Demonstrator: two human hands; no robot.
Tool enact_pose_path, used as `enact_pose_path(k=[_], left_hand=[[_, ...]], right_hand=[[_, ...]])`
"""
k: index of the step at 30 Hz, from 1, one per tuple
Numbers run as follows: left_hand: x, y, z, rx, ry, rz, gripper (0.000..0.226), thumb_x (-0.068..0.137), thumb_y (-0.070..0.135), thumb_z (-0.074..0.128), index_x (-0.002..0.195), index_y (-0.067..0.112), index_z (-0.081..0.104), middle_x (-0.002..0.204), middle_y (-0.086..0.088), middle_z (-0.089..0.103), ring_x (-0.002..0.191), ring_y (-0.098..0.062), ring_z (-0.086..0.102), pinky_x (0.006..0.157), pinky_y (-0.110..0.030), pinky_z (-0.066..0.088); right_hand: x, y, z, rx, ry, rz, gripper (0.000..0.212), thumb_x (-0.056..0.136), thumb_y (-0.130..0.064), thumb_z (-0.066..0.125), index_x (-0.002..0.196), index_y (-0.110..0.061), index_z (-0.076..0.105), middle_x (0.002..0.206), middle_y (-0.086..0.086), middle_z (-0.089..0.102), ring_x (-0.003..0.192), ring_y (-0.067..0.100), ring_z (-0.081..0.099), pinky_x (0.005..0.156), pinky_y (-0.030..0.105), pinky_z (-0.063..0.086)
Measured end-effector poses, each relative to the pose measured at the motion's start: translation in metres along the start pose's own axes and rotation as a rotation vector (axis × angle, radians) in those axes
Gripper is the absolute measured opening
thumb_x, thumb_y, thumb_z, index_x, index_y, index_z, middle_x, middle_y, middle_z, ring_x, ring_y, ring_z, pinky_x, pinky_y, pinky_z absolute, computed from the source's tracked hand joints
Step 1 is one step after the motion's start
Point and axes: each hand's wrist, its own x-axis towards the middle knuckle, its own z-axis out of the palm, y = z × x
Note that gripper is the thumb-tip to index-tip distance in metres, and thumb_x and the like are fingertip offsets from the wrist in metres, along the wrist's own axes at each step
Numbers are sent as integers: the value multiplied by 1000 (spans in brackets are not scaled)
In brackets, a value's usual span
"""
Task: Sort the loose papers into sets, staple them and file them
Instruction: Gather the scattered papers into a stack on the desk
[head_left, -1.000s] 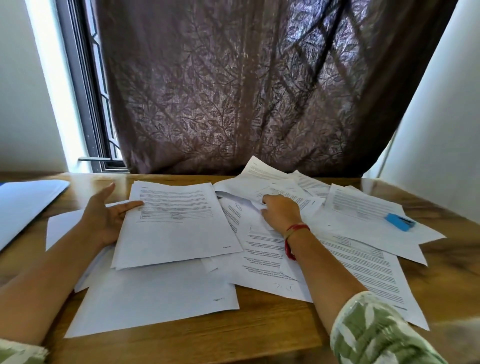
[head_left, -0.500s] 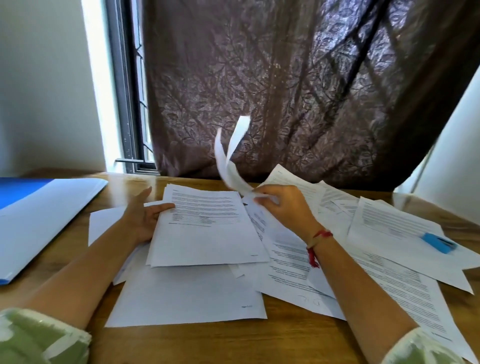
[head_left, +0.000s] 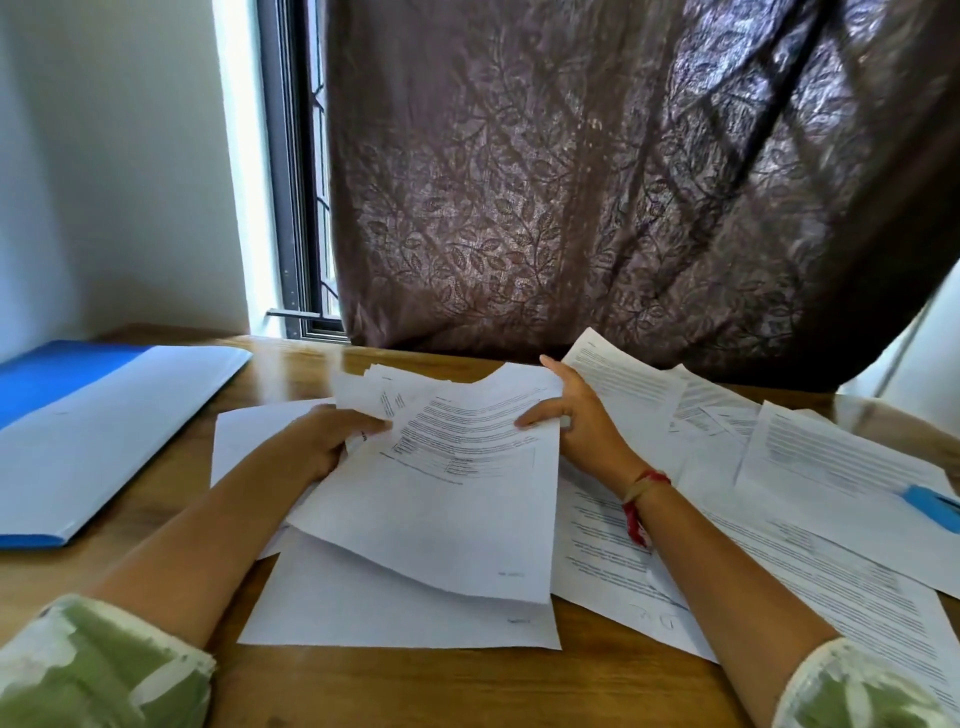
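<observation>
Wide wooden table carrying the lot; the loose papers fan across its right half, overlapping every which way; the blue folder lies flat at the left, well apart from the pile; in the middle the gathered set is raised at its far end, its near edge sagging onto a blank sheet below; that sag says light, limp paper, likely to slip sheet over sheet and crease if squeezed hard; left hand grips the set's left edge, fingers curled round it, a few sheets splaying out above; right hand pinches the upper right edge, thumb on top; best hold, I'd judge, is exactly that, both side edges, then a tap square before stapling; small blue stapler waits far right on the papers, partly cut off by the frame.
</observation>
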Motion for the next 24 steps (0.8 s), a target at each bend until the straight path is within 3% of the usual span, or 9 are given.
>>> enact_pose_path(k=[3, 5, 7, 10, 12, 15, 17, 21, 24], left_hand=[[0, -3, 6, 104, 83, 37, 51, 70, -15, 73, 117, 1, 61, 119, -20, 63, 110, -40, 59, 99, -56, 45], [1, -4, 8, 99, 98, 44, 51, 68, -17, 72, 114, 1, 61, 118, -18, 63, 110, -40, 59, 98, -56, 46], [3, -5, 6, 69, 93, 49, 51, 69, -18, 71, 115, 1, 60, 117, -19, 64, 107, -41, 60, 97, -56, 46], [3, -5, 6, 51, 94, 57, 45, 73, -15, 69, 113, 3, 60, 115, -18, 64, 102, -38, 61, 92, -52, 50], [2, -5, 7, 7, 92, 75, 27, 83, -6, 65, 106, 7, 60, 110, -16, 64, 92, -33, 63, 82, -47, 52], [2, -4, 8, -169, 106, 40, 15, 98, 9, 49, 112, 8, 55, 112, -16, 61, 83, -28, 62, 83, -46, 47], [4, -6, 9, -256, 130, 24, 22, 100, 9, 42, 120, 7, 51, 117, -17, 59, 86, -30, 60, 87, -46, 43], [5, -6, 9, -265, 184, 4, 32, 100, 4, 41, 131, 3, 48, 121, -19, 58, 113, -37, 55, 90, -48, 43], [6, -6, 8, -258, 193, -19, 29, 99, 1, 42, 127, 4, 49, 100, -16, 62, 98, -36, 59, 89, -48, 43]], right_hand=[[-1, -5, 7, -7, 94, 150, 50, 86, -47, 59, 127, -19, 58, 147, 0, 30, 131, 11, 29, 114, 18, 21], [-1, -8, 7, 57, 225, 290, 70, 75, -56, 56, 133, -15, 48, 134, 0, 39, 126, 17, 36, 109, 22, 30], [1, -17, 0, 326, 281, 502, 52, 83, -46, 62, 125, -20, 49, 127, 4, 51, 115, 25, 54, 96, 42, 49], [-1, -32, -4, 653, 27, 681, 33, 92, -42, 59, 116, -23, 48, 106, 7, 64, 85, 14, 66, 71, 36, 56], [-4, -31, -2, 660, -24, 694, 68, 81, -20, 76, 130, -29, 29, 118, 9, 60, 100, 22, 64, 78, 39, 56], [-7, -21, 2, 405, 67, 613, 118, 70, 6, 78, 152, -26, -2, 130, 2, 46, 118, 24, 50, 99, 45, 47], [-7, -12, -5, 351, 161, 632, 112, 70, 9, 75, 152, -22, 5, 126, 5, 48, 117, 26, 50, 101, 45, 45], [-10, -1, -28, 133, 305, 633, 68, 82, 1, 64, 141, -14, 33, 129, 12, 53, 118, 31, 51, 97, 35, 44], [-10, 8, -45, 196, 540, 690, 56, 88, 3, 51, 139, -14, 35, 131, 13, 49, 119, 29, 48, 88, 29, 39]])
